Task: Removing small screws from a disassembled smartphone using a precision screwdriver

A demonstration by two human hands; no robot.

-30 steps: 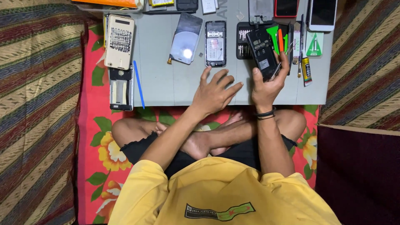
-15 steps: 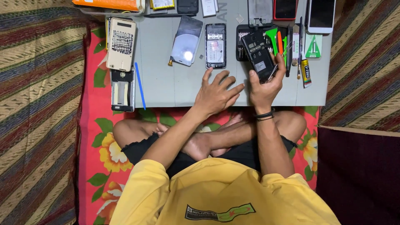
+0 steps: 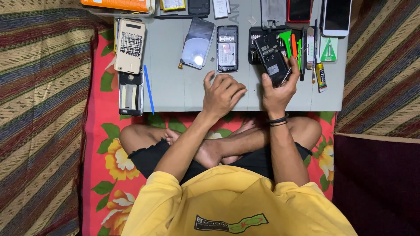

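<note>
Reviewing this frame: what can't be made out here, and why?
Head view only:
- Lower end of the opened phone: covered by the right hand.
- Thin tool in that hand: too small to identify.
- Table under the left hand: hidden by the palm; whether it holds anything cannot be told.
- White phone, red phone and orange box: cut off by the top edge.

One head view looks straight down, fairly high, over the grey table (image 3: 183, 94).
</note>
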